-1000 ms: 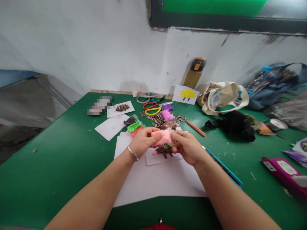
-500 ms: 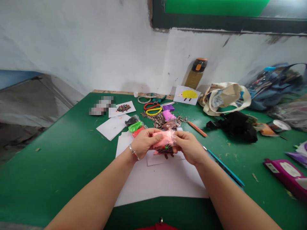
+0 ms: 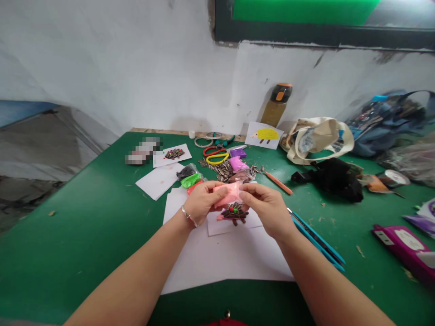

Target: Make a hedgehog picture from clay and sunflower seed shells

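Observation:
Between my hands is a clear bag of pink modelling clay (image 3: 228,194), held above the white paper. My left hand (image 3: 203,202) grips its left side with the thumb on top. My right hand (image 3: 264,205) pinches its right end. Just below it lies a card with a hedgehog (image 3: 235,211) made of sunflower seeds, with red and green dots and brown legs. Bags of black clay (image 3: 186,171), green clay (image 3: 190,180) and red clay (image 3: 193,187) lie beyond my left hand. A pile of sunflower seeds (image 3: 222,172) sits behind the bag.
Scissors (image 3: 217,158) with a yellow handle lie near purple clay (image 3: 238,153). An orange pen-like tool (image 3: 277,182) and a blue tool (image 3: 317,242) are to the right. A bottle (image 3: 277,104), a cloth bag (image 3: 317,140) and a black bag (image 3: 340,180) stand farther back.
The bag's right end now sits lower and closer in my right hand. My right fingers have shifted on it, and more of the seed hedgehog shows beneath.

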`<state>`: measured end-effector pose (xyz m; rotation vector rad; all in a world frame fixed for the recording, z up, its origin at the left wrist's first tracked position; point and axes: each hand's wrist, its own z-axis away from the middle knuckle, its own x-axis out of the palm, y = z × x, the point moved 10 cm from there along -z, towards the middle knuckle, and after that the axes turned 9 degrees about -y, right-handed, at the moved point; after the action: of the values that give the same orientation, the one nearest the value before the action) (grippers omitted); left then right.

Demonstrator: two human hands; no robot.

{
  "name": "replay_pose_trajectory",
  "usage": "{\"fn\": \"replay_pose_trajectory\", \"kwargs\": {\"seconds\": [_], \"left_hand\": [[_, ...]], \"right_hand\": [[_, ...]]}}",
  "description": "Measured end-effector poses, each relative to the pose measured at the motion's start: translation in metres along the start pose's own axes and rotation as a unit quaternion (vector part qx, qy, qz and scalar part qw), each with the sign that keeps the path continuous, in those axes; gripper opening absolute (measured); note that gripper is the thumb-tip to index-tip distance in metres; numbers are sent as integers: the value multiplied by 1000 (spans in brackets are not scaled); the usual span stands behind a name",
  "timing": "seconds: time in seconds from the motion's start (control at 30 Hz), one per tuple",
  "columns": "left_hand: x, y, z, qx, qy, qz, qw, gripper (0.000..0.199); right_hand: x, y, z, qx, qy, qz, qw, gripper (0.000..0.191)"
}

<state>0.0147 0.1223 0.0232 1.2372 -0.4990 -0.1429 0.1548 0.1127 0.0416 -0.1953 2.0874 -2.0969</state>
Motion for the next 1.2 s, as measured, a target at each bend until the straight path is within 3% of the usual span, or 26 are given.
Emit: {"fn": "replay_pose_trajectory", "kwargs": {"seconds": [0.27, 0.47, 0.9, 1.2], "left_hand": [[-7, 2, 1, 21, 33, -5, 999, 39], [-4, 5, 1, 39, 31, -12, 999, 40], [0, 1, -3, 29, 12, -35, 999, 36], [-7, 4, 0, 27, 32, 4, 999, 41]], "right_hand": [[0, -5, 2, 10, -5, 96, 995, 19], [13, -5, 2, 24, -62, 89, 994, 22], [11, 10, -4, 35, -35, 64, 997, 12], [19, 0, -3, 6, -67, 25, 997, 22]]}}
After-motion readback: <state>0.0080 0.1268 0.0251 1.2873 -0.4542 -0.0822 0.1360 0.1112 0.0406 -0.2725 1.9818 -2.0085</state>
